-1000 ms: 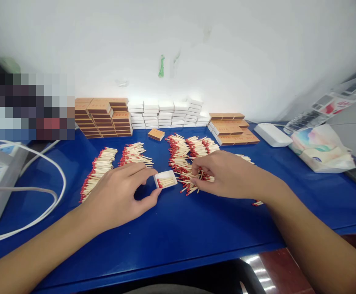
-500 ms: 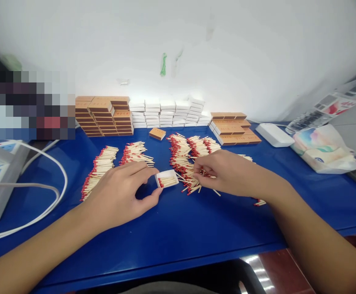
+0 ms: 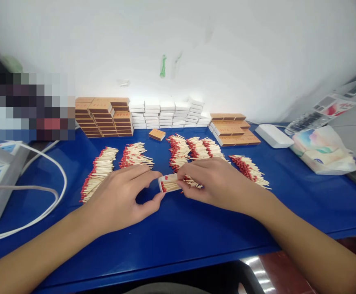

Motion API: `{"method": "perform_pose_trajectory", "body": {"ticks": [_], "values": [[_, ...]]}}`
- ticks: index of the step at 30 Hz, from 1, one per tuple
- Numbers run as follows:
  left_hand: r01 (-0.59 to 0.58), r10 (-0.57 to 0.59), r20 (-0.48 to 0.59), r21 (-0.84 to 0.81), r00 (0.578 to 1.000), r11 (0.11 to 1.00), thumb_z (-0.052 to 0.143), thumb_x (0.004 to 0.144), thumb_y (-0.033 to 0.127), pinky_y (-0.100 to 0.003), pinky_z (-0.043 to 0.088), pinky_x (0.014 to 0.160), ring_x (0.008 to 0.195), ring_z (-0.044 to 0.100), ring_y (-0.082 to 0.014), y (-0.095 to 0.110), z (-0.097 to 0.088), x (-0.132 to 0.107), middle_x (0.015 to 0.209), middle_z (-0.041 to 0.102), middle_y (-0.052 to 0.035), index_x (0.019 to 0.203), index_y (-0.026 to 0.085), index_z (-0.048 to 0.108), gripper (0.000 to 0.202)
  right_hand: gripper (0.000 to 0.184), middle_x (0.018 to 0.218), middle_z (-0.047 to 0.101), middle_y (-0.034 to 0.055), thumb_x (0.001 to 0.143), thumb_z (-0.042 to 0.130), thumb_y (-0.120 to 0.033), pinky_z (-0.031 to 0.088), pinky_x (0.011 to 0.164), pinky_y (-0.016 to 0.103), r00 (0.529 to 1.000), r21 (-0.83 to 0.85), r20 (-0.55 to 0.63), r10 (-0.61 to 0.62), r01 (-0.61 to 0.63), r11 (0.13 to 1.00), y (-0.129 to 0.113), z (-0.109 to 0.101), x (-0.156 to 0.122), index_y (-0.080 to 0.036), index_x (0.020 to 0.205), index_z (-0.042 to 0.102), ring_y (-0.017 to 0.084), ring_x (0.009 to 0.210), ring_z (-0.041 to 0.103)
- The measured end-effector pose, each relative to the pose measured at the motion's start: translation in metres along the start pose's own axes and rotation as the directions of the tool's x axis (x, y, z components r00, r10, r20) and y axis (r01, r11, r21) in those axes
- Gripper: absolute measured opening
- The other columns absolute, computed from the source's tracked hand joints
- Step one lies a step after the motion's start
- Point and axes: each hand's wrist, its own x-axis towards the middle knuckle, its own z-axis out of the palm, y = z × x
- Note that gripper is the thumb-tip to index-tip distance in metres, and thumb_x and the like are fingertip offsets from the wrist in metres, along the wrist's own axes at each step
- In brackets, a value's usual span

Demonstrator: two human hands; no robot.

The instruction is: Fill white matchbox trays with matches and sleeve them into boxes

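Note:
Between thumb and forefinger, my left hand (image 3: 127,196) grips a small white matchbox tray (image 3: 160,186) by its left end. Red-headed matches (image 3: 169,186) lie in the tray, heads to the left. At the tray's right end, my right hand (image 3: 213,179) is closed in a pinch on matches whose heads point into it; the fingers hide how many. Behind and beneath the right hand spread loose matches (image 3: 178,149), partly covered by it. More match piles lie beyond my left hand (image 3: 101,169) and right of my right hand (image 3: 249,167).
Brown matchboxes (image 3: 104,118) are stacked against the wall at left, white trays (image 3: 167,114) in the middle, more brown boxes (image 3: 234,132) at right. One brown matchbox (image 3: 157,134) lies alone. A power strip (image 3: 0,175) with white cables stands left; a tissue pack (image 3: 324,149) lies right.
My right hand has moved left from the loose matches to the tray, bringing matches to its right end. My left hand and the tray have shifted only slightly.

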Motion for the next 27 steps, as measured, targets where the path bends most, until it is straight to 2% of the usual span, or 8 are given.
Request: {"method": "perform_pose_trajectory", "body": {"ticks": [3,5,8,10,15,21,27], "values": [[0.008,-0.008,-0.002,-0.008,1.0,1.0,0.071,0.098,0.028,-0.029,0.053,0.066,0.075,0.07,-0.0167,0.001,-0.001,0.001,0.088,0.071,-0.0015,0.117,0.018,0.075,0.022,0.013,0.078,0.074,0.0034,0.103,0.064,-0.022,0.032,0.063,0.03,1.0,-0.06,0.009,-0.023,0.023,0.998,-0.001,0.003,0.0,-0.017,0.094,0.072,0.017,0.067,0.062],[0.015,-0.015,0.002,-0.005,1.0,1.0,0.071,0.097,0.028,-0.029,0.053,0.065,0.075,0.069,-0.0166,0.001,0.0,0.001,0.087,0.071,-0.0012,0.116,0.018,0.075,0.022,0.017,0.077,0.074,0.0033,0.106,0.062,-0.026,0.033,0.063,0.03,0.999,-0.069,-0.028,-0.018,0.016,0.997,0.003,0.002,-0.001,-0.017,0.097,0.073,0.017,0.067,0.063],[0.026,-0.026,-0.007,-0.002,1.0,1.0,0.071,0.097,0.027,-0.03,0.053,0.066,0.076,0.07,-0.0168,0.001,-0.001,0.002,0.088,0.071,-0.0013,0.115,0.018,0.075,0.02,0.02,0.069,0.068,0.0007,0.107,0.059,-0.027,0.032,0.063,0.029,0.991,-0.097,-0.129,0.045,-0.057,0.994,0.014,-0.004,-0.002,-0.017,0.1,0.075,0.015,0.061,0.058],[0.036,-0.036,-0.037,0.012,0.999,0.999,0.07,0.097,0.026,-0.03,0.054,0.067,0.077,0.07,-0.0166,0.0,-0.002,0.003,0.089,0.072,-0.0014,0.114,0.018,0.075,0.02,0.02,0.064,0.062,-0.001,0.105,0.059,-0.026,0.031,0.062,0.029,0.984,-0.123,-0.146,0.102,-0.12,0.985,0.023,-0.009,-0.003,-0.017,0.1,0.076,0.014,0.056,0.051],[0.071,-0.058,-0.117,0.103,0.991,0.992,0.07,0.098,0.029,-0.03,0.053,0.069,0.076,0.071,-0.0168,-0.004,-0.009,0.006,0.085,0.074,-0.002,0.112,0.016,0.076,0.02,0.019,0.059,0.053,-0.0031,0.098,0.061,-0.026,0.029,0.062,0.03,0.982,-0.129,-0.017,0.186,-0.187,0.974,0.032,-0.019,-0.002,-0.018,0.092,0.076,0.013,0.054,0.044],[0.076,-0.062,-0.13,0.103,0.99,0.992,0.07,0.098,0.029,-0.03,0.052,0.07,0.076,0.071,-0.0163,-0.004,-0.008,0.006,0.086,0.074,-0.002,0.112,0.015,0.078,0.021,0.018,0.061,0.058,-0.0023,0.097,0.063,-0.027,0.031,0.062,0.028,0.965,-0.094,0.116,0.237,-0.226,0.969,0.029,-0.014,0.001,-0.018,0.094,0.078,0.014,0.057,0.052],[0.079,-0.07,-0.105,0.086,0.992,0.993,0.07,0.097,0.028,-0.029,0.052,0.068,0.073,0.069,-0.0142,-0.003,-0.005,0.004,0.087,0.074,-0.0005,0.113,0.017,0.078,0.021,0.018,0.065,0.063,-0.0008,0.097,0.06,-0.024,0.032,0.062,0.028,0.955,-0.101,0.131,0.267,-0.255,0.962,0.031,-0.012,0.003,-0.019,0.092,0.077,0.015,0.06,0.054]]}}
